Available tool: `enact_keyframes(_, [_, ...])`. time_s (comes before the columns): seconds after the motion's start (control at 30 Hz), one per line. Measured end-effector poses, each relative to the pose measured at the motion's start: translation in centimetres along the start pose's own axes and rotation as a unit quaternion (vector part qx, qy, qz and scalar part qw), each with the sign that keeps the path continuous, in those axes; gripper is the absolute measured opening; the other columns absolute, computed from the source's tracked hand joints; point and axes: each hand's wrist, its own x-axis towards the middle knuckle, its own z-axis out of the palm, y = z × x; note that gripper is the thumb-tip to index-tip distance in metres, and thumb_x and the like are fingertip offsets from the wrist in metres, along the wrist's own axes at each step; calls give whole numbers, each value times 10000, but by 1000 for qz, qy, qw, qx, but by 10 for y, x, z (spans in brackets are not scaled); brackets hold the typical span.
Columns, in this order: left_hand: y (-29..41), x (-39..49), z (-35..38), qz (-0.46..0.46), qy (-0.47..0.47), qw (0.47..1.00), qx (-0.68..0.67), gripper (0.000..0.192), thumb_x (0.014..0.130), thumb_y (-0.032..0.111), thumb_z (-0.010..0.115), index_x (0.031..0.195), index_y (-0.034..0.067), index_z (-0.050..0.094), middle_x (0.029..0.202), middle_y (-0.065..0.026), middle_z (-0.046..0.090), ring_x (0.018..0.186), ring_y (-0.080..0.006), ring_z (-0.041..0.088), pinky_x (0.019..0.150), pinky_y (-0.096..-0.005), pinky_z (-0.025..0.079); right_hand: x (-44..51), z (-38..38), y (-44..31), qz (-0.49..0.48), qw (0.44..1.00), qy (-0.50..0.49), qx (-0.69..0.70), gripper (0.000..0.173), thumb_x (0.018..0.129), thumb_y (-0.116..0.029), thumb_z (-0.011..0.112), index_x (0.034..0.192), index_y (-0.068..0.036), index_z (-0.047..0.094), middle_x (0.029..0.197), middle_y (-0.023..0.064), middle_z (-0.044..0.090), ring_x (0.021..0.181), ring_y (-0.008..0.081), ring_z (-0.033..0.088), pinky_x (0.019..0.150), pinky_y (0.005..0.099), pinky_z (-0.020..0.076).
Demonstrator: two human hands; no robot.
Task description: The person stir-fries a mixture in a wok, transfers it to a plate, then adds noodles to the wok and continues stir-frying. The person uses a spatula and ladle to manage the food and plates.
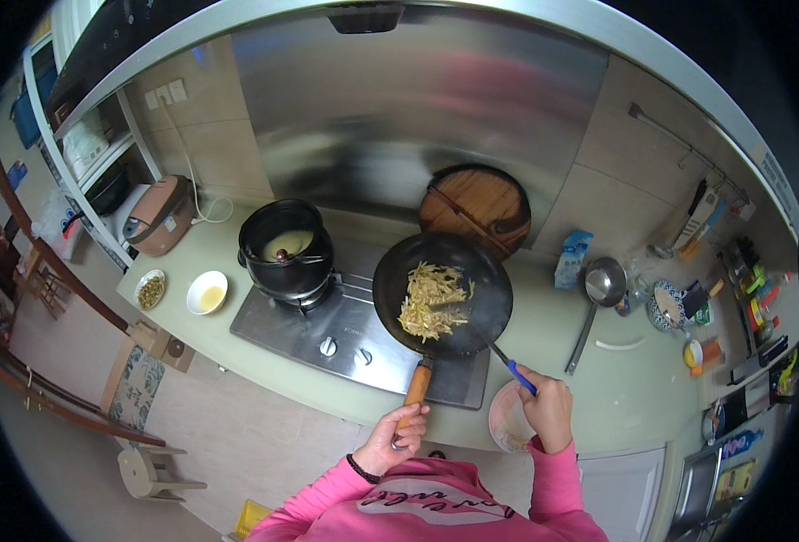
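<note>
My left hand [394, 437] grips the wooden handle [417, 383] of a black wok [487, 271] over the right side of the gas stove. Pale, shredded food [433, 301] lies heaped left of the wok's middle. In my right hand [548, 406] is a turner by its blue grip [521, 377]; its dark shaft reaches into the wok, and its blade is hard to make out there. Below that hand sits a pink bowl [508, 417], partly hidden by it. A round wooden lid [471, 203] leans on the steel backsplash behind the wok.
On the left burner stands a black pot [287, 271] with pale liquid inside. Farther left are a white bowl [207, 293], a small dish of chopped food [150, 290] and a rice cooker [159, 217]. To the right are a metal ladle [581, 335] and a blue packet [574, 259].
</note>
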Motion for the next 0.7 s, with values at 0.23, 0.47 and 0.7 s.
enact_keyframes(0.23, [0, 1, 2, 1, 7, 1000, 14, 185, 943, 161, 583, 1034, 2, 554, 681, 26, 462, 455, -31, 361, 354, -177, 234, 43, 79, 30, 28, 986, 76, 143, 359, 824, -125, 668, 1180, -87, 648, 948, 238, 666, 870, 422, 642, 768, 455, 512])
enact_keyframes(0.47, [0, -2, 2, 2, 0, 1000, 21, 186, 950, 177, 578, 1030, 10, 559, 695, 28, 469, 460, -31, 355, 363, -179, 241, 44, 108, 14, 18, 987, -19, 158, 365, 846, -154, 668, 1204, -89, 639, 999, 237, 667, 913, 406, 647, 797, 442, 511])
enact_keyframes(0.7, [1, 0, -2, -1, 1, 1000, 17, 184, 945, 175, 585, 1029, 13, 560, 693, 27, 469, 460, -32, 360, 361, -180, 239, 18, 89, 30, 31, 965, 61, 255, 352, 836, -97, 666, 1182, -37, 645, 1027, 233, 673, 932, 379, 661, 822, 388, 510])
